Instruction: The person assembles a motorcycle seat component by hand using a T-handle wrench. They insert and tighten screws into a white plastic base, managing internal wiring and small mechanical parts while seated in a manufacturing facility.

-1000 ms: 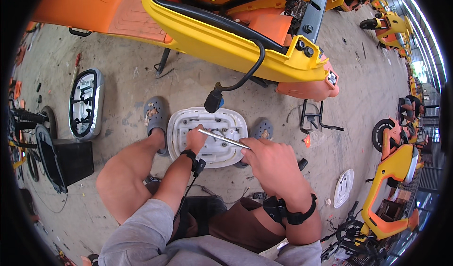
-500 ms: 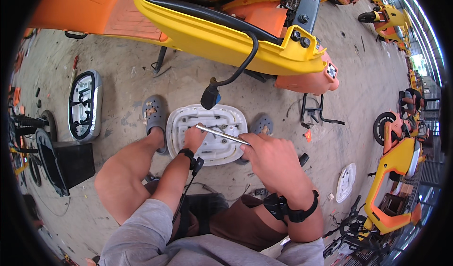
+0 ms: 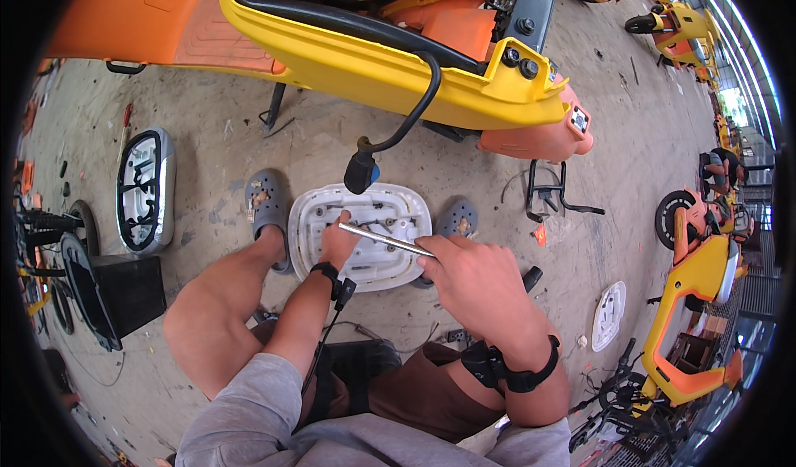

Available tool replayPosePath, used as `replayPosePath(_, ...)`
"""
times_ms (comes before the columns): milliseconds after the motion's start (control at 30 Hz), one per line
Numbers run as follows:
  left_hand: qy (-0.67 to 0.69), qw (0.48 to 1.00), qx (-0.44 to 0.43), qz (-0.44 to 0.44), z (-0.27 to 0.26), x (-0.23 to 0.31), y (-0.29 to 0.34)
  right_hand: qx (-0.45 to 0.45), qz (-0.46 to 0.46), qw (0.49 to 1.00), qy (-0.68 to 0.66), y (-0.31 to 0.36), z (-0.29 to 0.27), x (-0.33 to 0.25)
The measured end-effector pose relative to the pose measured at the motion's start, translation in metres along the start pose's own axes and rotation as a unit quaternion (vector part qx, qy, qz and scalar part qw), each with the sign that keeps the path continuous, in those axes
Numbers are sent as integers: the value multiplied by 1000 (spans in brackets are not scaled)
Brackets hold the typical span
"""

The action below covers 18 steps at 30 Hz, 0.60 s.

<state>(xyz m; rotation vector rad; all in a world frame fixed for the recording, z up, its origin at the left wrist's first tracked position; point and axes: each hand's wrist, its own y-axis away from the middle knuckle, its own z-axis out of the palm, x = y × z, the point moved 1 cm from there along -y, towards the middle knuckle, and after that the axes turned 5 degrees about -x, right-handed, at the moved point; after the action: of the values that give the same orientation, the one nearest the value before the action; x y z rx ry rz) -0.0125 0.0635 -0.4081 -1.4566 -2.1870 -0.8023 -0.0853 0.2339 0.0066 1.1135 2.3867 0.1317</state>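
Note:
Between my feet lies a white plastic tray-shaped panel (image 3: 308, 256) with ribs and several small bolts or metal parts in it. My left hand (image 3: 334, 241) is over its left half, fingers drawn together; whatever they hold, if anything, is hidden. My right hand (image 3: 477, 276) is wrapped round one end of a shiny metal rod-like tool (image 3: 383, 237). The rod slants up and left above the panel, its free end by my left fingers. Whether the two touch I cannot tell.
A yellow and orange scooter body (image 3: 365, 77) stands just ahead, a black cable with a plug (image 3: 360, 173) hanging from it. On the left are a scooter seat (image 3: 146, 189) and a black bin (image 3: 124, 293). More scooters (image 3: 688, 334) and a white panel (image 3: 609, 316) are on the right.
The rod's free end has dipped slightly beside my left hand, and my left fingers have shifted a little. Both hands stay over the panel; the whole view has drifted slightly.

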Motion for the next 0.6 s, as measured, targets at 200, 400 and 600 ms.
replayPosePath(200,10,999,-49,12,3,-9,2,6,-9,1000,-1,-1,-1,-2)
replayPosePath(400,0,999,-45,-20,-9,14,1,8,1,1000,-3,1,0,2)
replayPosePath(600,-9,999,9,44,14,-9,-3,-24,13,1000,-4,0,-3,-4)
